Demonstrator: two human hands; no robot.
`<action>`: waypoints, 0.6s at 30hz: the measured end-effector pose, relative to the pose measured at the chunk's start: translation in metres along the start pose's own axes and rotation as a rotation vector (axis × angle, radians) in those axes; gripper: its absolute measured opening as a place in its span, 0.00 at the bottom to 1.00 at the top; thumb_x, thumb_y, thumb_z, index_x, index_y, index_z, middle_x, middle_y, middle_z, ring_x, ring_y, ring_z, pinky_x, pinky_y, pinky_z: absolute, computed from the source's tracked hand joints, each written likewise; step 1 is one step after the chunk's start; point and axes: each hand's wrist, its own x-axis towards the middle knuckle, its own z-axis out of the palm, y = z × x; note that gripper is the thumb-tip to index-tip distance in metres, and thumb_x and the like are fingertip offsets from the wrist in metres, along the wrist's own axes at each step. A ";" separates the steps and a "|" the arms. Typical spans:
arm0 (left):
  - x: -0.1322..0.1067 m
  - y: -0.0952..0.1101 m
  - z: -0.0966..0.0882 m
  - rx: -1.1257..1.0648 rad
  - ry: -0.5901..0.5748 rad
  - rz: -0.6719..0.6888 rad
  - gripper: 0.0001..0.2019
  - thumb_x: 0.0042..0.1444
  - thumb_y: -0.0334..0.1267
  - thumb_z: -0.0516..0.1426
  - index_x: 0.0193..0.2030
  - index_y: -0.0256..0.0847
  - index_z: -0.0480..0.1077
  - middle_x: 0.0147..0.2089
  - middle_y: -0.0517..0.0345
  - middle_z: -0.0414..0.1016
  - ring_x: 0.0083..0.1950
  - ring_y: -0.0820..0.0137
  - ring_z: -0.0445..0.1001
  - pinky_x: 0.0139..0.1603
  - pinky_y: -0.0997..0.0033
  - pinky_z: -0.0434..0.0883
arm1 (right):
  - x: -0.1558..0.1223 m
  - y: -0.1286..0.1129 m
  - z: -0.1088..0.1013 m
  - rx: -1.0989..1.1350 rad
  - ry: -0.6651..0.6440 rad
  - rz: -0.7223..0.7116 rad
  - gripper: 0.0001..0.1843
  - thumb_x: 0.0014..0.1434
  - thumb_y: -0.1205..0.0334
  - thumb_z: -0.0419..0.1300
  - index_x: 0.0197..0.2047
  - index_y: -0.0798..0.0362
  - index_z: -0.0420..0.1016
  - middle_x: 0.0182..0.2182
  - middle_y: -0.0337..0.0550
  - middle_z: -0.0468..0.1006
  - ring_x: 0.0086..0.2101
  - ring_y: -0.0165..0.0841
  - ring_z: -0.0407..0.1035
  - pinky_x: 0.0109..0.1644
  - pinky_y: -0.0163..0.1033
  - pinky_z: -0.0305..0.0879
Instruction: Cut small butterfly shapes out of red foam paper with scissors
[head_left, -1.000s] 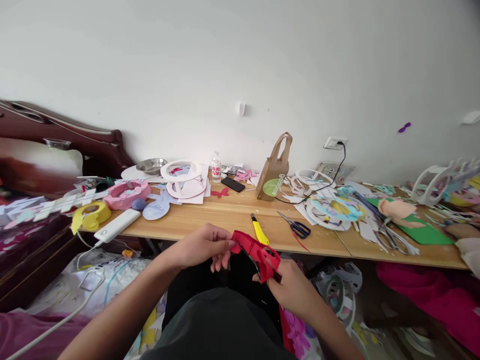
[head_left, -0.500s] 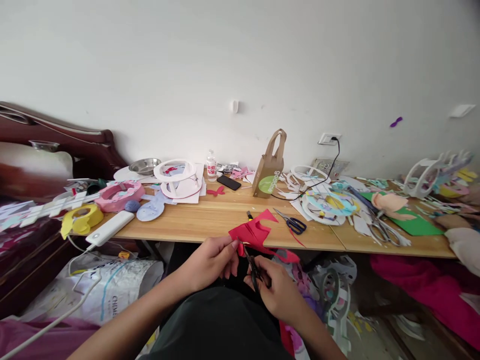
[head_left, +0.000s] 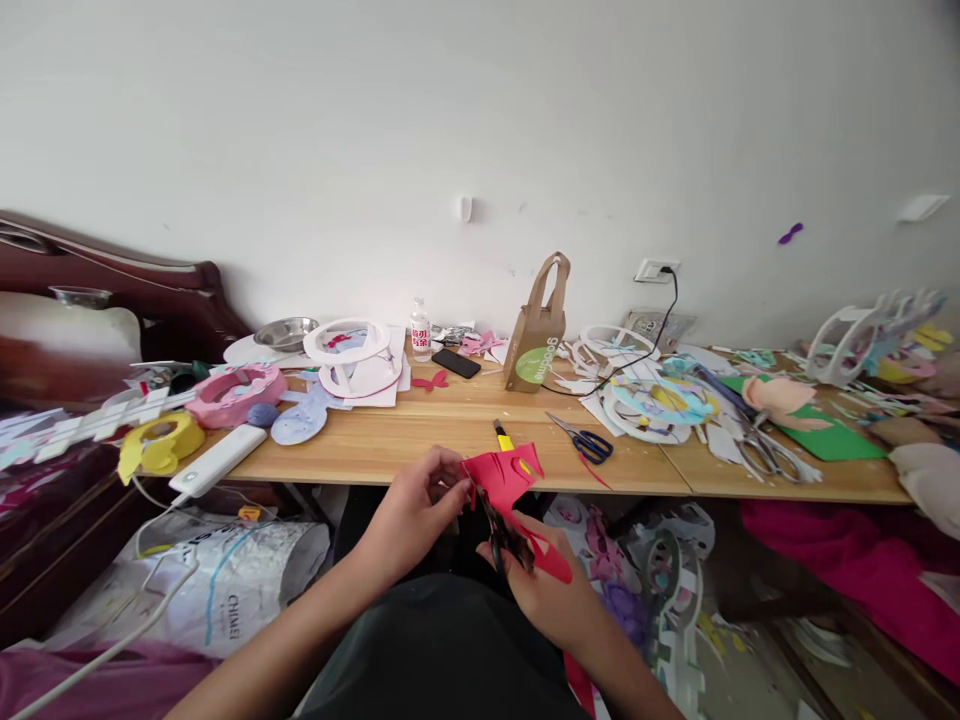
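My left hand [head_left: 426,505] pinches the left edge of a red sheet [head_left: 501,474], which looks like thin foam or felt with cut edges. In my right hand [head_left: 551,590] is a pair of dark scissors [head_left: 501,538], fingers wrapped round the handles. Their blades point up and left and meet the sheet close to my left fingertips. A red strip [head_left: 551,562] hangs from the sheet over my right hand. On the table just beyond lie a yellow-and-black cutter [head_left: 502,435], partly covered by the sheet, and blue-handled scissors [head_left: 589,443].
A wooden table [head_left: 420,430] runs along the wall. On it are a brown bag [head_left: 536,330], a phone [head_left: 456,363], a bottle [head_left: 421,330], white ring frames [head_left: 349,345], a white power strip [head_left: 217,460] and larger scissors [head_left: 769,455]. Another person's sleeve [head_left: 930,485] shows at right.
The red sheet has turned and shifted in my hands, uncovering more of the yellow cutter. Its strip now lies over my right hand. My left hand has moved slightly up and left.
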 end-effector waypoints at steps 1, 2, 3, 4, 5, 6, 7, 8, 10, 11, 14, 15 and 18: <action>0.001 -0.001 0.000 -0.074 0.010 -0.034 0.09 0.59 0.43 0.60 0.39 0.39 0.69 0.32 0.59 0.74 0.33 0.71 0.72 0.35 0.73 0.69 | 0.000 0.002 0.001 -0.017 0.007 0.004 0.05 0.62 0.61 0.57 0.36 0.52 0.71 0.31 0.41 0.76 0.32 0.33 0.71 0.37 0.35 0.64; 0.001 -0.001 0.000 -0.146 0.004 -0.069 0.11 0.57 0.43 0.62 0.37 0.38 0.68 0.30 0.59 0.74 0.31 0.72 0.73 0.34 0.73 0.70 | 0.000 0.003 0.002 -0.038 0.021 0.007 0.05 0.62 0.61 0.57 0.36 0.52 0.71 0.30 0.42 0.76 0.32 0.34 0.71 0.36 0.35 0.63; 0.001 -0.002 0.000 -0.222 -0.009 -0.101 0.12 0.54 0.44 0.64 0.35 0.38 0.68 0.29 0.59 0.75 0.30 0.72 0.73 0.34 0.72 0.71 | 0.000 0.005 0.002 -0.066 0.041 0.011 0.05 0.61 0.61 0.57 0.35 0.52 0.70 0.30 0.42 0.75 0.32 0.34 0.70 0.35 0.35 0.63; 0.001 -0.002 0.000 -0.300 -0.018 -0.128 0.14 0.52 0.44 0.65 0.35 0.38 0.68 0.29 0.59 0.76 0.29 0.72 0.74 0.34 0.72 0.72 | -0.001 0.006 0.003 -0.099 0.063 0.014 0.05 0.61 0.61 0.57 0.33 0.52 0.69 0.29 0.42 0.75 0.31 0.34 0.69 0.34 0.35 0.62; 0.001 -0.002 0.001 -0.374 -0.024 -0.151 0.16 0.49 0.45 0.67 0.35 0.37 0.68 0.29 0.58 0.76 0.28 0.72 0.74 0.34 0.71 0.73 | -0.001 0.007 0.003 -0.134 0.076 0.018 0.06 0.60 0.61 0.57 0.32 0.52 0.67 0.28 0.42 0.74 0.30 0.34 0.68 0.32 0.35 0.60; 0.001 -0.002 0.002 -0.442 -0.027 -0.171 0.17 0.47 0.45 0.69 0.34 0.37 0.69 0.29 0.58 0.77 0.28 0.72 0.75 0.34 0.71 0.73 | -0.001 0.007 0.004 -0.165 0.077 0.022 0.07 0.60 0.61 0.57 0.31 0.52 0.66 0.27 0.42 0.73 0.28 0.33 0.67 0.31 0.35 0.58; 0.001 -0.002 0.003 -0.503 -0.027 -0.189 0.18 0.46 0.45 0.69 0.34 0.36 0.69 0.28 0.58 0.77 0.28 0.73 0.75 0.33 0.72 0.73 | -0.001 0.007 0.004 -0.185 0.071 0.025 0.07 0.59 0.62 0.57 0.30 0.52 0.65 0.26 0.41 0.72 0.27 0.32 0.65 0.30 0.35 0.57; 0.000 -0.003 0.005 -0.558 -0.023 -0.206 0.18 0.45 0.44 0.70 0.34 0.36 0.70 0.28 0.59 0.76 0.27 0.73 0.74 0.33 0.73 0.73 | -0.002 0.006 0.004 -0.191 0.064 0.028 0.06 0.59 0.62 0.57 0.30 0.52 0.65 0.26 0.41 0.71 0.27 0.32 0.64 0.29 0.34 0.56; -0.001 -0.005 0.009 -0.647 -0.014 -0.236 0.18 0.44 0.43 0.71 0.34 0.35 0.71 0.27 0.59 0.76 0.27 0.74 0.74 0.31 0.75 0.73 | -0.003 0.005 0.005 -0.175 0.056 0.032 0.03 0.59 0.64 0.56 0.33 0.52 0.67 0.27 0.41 0.72 0.28 0.32 0.65 0.30 0.34 0.56; -0.001 -0.006 0.011 -0.677 -0.009 -0.247 0.18 0.44 0.43 0.71 0.34 0.35 0.72 0.28 0.59 0.76 0.27 0.74 0.74 0.31 0.75 0.73 | -0.003 0.004 0.005 -0.169 0.065 0.034 0.02 0.59 0.64 0.56 0.34 0.53 0.68 0.28 0.42 0.73 0.29 0.33 0.66 0.31 0.34 0.57; -0.002 -0.009 0.017 -0.698 0.000 -0.255 0.17 0.43 0.43 0.72 0.33 0.34 0.74 0.28 0.59 0.75 0.27 0.75 0.73 0.31 0.75 0.73 | -0.005 0.003 0.005 -0.188 0.076 0.046 0.03 0.58 0.64 0.56 0.32 0.52 0.66 0.28 0.41 0.72 0.30 0.33 0.65 0.31 0.35 0.56; -0.003 -0.009 0.018 -0.690 -0.005 -0.252 0.17 0.44 0.43 0.71 0.32 0.34 0.74 0.28 0.59 0.75 0.27 0.75 0.73 0.31 0.76 0.73 | -0.005 0.003 0.005 -0.198 0.075 0.055 0.04 0.58 0.64 0.56 0.31 0.52 0.65 0.27 0.40 0.71 0.29 0.32 0.64 0.31 0.34 0.55; -0.003 -0.011 0.021 -0.681 -0.014 -0.239 0.15 0.48 0.43 0.69 0.31 0.33 0.75 0.28 0.58 0.75 0.28 0.76 0.72 0.32 0.77 0.72 | -0.006 0.004 0.004 -0.195 0.063 0.086 0.05 0.59 0.65 0.55 0.30 0.52 0.64 0.26 0.38 0.68 0.28 0.31 0.62 0.30 0.34 0.53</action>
